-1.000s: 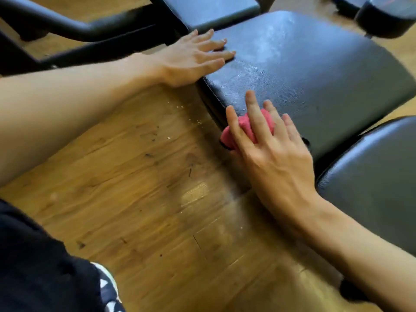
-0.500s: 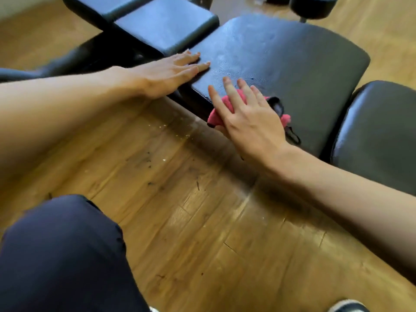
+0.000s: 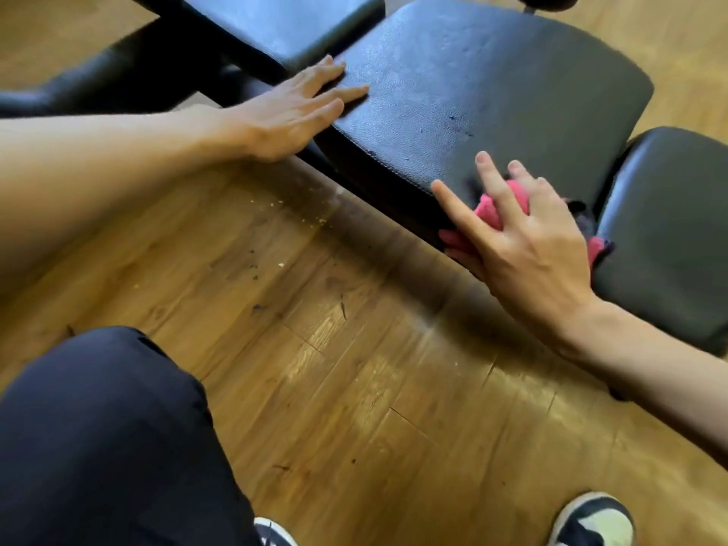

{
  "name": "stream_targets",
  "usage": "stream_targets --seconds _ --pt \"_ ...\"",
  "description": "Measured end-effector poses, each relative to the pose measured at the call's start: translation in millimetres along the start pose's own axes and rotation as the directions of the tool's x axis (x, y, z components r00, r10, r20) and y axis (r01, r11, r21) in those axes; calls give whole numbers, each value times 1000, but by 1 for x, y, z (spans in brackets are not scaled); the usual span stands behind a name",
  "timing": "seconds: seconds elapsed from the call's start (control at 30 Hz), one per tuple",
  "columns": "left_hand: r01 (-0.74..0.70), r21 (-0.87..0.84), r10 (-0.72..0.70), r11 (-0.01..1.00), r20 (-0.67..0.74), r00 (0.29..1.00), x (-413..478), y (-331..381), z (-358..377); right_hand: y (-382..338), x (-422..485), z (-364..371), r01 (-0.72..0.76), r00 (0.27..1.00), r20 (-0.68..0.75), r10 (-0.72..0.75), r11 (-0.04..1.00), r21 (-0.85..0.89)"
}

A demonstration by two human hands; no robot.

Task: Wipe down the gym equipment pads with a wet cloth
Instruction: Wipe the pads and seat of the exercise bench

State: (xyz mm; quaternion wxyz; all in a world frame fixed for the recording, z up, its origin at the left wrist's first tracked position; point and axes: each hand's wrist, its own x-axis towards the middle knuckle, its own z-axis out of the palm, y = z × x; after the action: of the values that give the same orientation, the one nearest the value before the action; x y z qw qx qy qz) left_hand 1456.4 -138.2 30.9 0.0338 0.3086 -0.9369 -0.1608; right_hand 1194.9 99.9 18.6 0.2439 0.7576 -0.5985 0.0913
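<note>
Large black textured vinyl bench pad (image 3: 492, 96) runs upper left to lower right; the crumpled pink wet cloth (image 3: 498, 208) sits at its near right corner, pinned under the right hand (image 3: 524, 238), fingers spread, so unwiped surface lies away and leftward. Left hand (image 3: 291, 112) rests flat and empty on the pad's left edge. Most of the cloth is hidden beneath the palm; the neighbouring black pad (image 3: 669, 230) is cut off at right.

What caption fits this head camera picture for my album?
Right hand wipes the black pad with a pink cloth; left hand rests flat on it.
</note>
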Motion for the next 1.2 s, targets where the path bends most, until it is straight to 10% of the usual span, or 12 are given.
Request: stream_targets --seconds 0.2,0.57,1.2 --pt "58 24 -59 998 32 998 -4 5 -4 -69 103 32 -33 972 228 47 997 -65" --pt "-40 104 37 994 25 999 2 -3 2 18 -27 -11 -20 983 181 25 999 -27" --pt "26 35 -25 999 -26 999 -8 4 4 -36 56 0 -124 939 318 132 991 -43"
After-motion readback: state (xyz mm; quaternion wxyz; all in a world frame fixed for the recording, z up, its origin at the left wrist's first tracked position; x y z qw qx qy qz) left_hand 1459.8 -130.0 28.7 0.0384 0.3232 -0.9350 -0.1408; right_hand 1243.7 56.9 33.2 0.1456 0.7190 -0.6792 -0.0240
